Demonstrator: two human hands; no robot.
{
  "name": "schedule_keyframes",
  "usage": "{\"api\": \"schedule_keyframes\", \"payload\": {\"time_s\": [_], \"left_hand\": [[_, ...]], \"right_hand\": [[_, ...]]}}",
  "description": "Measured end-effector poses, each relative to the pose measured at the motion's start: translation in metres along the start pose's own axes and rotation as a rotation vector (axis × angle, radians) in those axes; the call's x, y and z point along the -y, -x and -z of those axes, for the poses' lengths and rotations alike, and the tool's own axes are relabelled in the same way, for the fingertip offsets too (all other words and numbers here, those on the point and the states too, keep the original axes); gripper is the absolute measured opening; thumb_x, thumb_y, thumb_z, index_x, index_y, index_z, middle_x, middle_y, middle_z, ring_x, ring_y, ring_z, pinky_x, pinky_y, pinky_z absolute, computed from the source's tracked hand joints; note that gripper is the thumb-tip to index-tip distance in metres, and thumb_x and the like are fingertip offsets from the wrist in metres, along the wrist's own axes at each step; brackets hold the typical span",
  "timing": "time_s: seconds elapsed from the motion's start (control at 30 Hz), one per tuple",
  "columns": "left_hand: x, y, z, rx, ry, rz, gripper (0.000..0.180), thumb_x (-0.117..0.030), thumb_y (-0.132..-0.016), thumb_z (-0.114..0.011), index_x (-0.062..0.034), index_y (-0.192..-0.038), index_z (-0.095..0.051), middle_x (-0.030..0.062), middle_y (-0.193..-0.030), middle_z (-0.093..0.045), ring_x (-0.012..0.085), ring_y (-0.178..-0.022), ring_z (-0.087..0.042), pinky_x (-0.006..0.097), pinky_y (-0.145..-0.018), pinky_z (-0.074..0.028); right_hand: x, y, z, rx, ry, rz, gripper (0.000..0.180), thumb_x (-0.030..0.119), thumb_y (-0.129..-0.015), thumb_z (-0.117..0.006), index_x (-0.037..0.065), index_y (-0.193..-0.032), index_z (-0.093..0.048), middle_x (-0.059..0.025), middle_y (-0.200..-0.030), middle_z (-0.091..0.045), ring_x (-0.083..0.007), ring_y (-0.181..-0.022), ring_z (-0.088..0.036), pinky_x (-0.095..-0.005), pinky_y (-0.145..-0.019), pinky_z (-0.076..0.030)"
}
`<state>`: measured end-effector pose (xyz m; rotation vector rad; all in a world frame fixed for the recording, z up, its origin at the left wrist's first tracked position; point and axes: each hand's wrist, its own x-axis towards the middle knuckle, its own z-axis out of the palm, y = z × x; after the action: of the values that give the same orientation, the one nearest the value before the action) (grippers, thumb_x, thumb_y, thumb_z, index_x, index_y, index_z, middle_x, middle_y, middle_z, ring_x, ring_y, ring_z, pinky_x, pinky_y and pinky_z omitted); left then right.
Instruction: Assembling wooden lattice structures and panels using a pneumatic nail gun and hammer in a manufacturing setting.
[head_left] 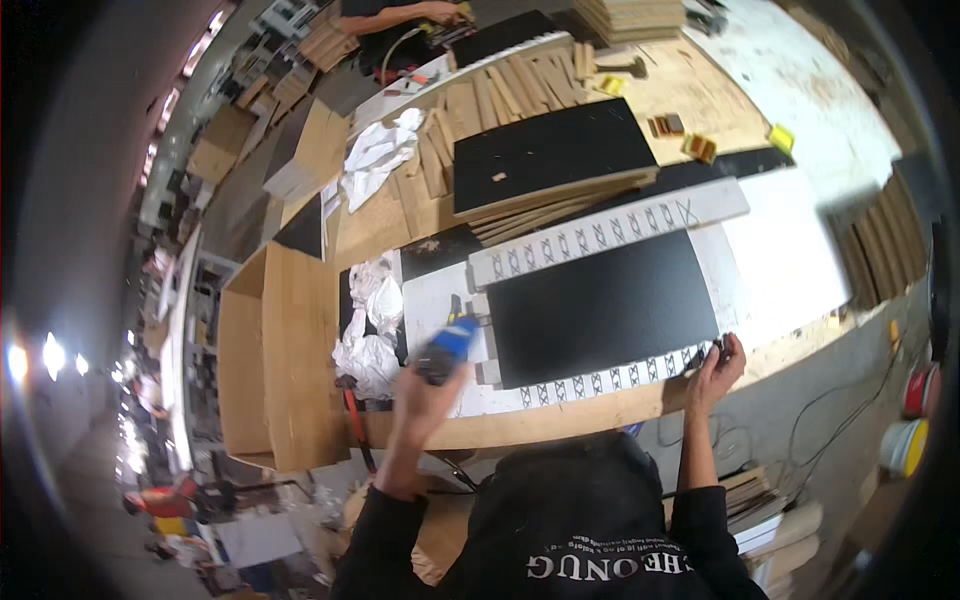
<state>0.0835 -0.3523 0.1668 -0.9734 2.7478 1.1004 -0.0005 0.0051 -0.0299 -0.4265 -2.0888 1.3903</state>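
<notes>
A black rectangular panel (605, 310) lies flat on the white work surface between two pale strips marked with rows of crosses: the far strip (610, 235) and the near strip (600, 382). My left hand (430, 392) is closed around a blue-and-black handheld power tool (455, 343), left of the panel; motion blurs it, and its exact kind is unclear. My right hand (718, 370) is at the panel's near right corner, by the end of the near strip. Its fingers are bent together around something small and dark that I cannot make out.
Beyond the panel stands a stack of black-topped boards (555, 160) beside loose wooden slats (500, 95). Crumpled white paper (370, 340), a cardboard box (275, 360) and a red-handled tool (355, 425) are at the left. Another person's hand (440, 12) works at the far side.
</notes>
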Motion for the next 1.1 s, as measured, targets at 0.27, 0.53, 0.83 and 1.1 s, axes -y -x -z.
{"api": "schedule_keyframes", "payload": {"time_s": [0.27,0.53,0.83,1.1], "left_hand": [[0.266,-0.061,0.059,-0.506,-0.333,0.242,0.053,-0.016,-0.073,-0.059,0.0004,-0.12,-0.042,0.0259,-0.099,-0.059,0.0425,-0.094,-0.056,0.048,-0.081,-0.044],[0.209,-0.086,0.013,-0.456,-0.327,0.297,0.087,-0.034,-0.076,-0.068,0.0029,-0.137,-0.019,0.0291,-0.12,-0.046,0.0414,-0.108,-0.048,0.045,-0.09,-0.041],[0.155,-0.051,-0.01,-0.403,-0.366,-0.034,0.064,-0.028,-0.075,-0.067,-0.0008,-0.128,-0.043,0.0193,-0.103,-0.048,0.0363,-0.097,-0.049,0.044,-0.085,-0.041],[0.049,-0.004,-0.142,-0.278,-0.212,-0.214,0.06,-0.03,-0.085,-0.054,0.0047,-0.131,-0.035,0.0219,-0.12,-0.041,0.0376,-0.115,-0.037,0.047,-0.096,-0.032]], "right_hand": [[0.051,-0.045,-0.013,0.24,0.246,0.104,0.038,0.012,-0.08,-0.059,0.002,-0.116,-0.053,-0.0158,-0.11,-0.052,-0.0295,-0.1,-0.049,-0.0384,-0.087,-0.041],[0.069,-0.067,-0.05,0.509,0.66,0.044,0.051,0.03,-0.073,-0.068,0.004,-0.116,-0.056,-0.0189,-0.106,-0.054,-0.0329,-0.096,-0.055,-0.0392,-0.085,-0.044],[0.072,-0.091,-0.051,0.687,0.573,-0.049,0.056,0.026,-0.071,-0.071,0.002,-0.12,-0.054,-0.0202,-0.104,-0.053,-0.0311,-0.095,-0.054,-0.0368,-0.084,-0.044],[0.058,-0.092,-0.048,0.746,0.383,0.105,0.056,0.023,-0.072,-0.072,0.002,-0.12,-0.053,-0.0212,-0.096,-0.052,-0.0341,-0.089,-0.054,-0.0384,-0.081,-0.044]]}}
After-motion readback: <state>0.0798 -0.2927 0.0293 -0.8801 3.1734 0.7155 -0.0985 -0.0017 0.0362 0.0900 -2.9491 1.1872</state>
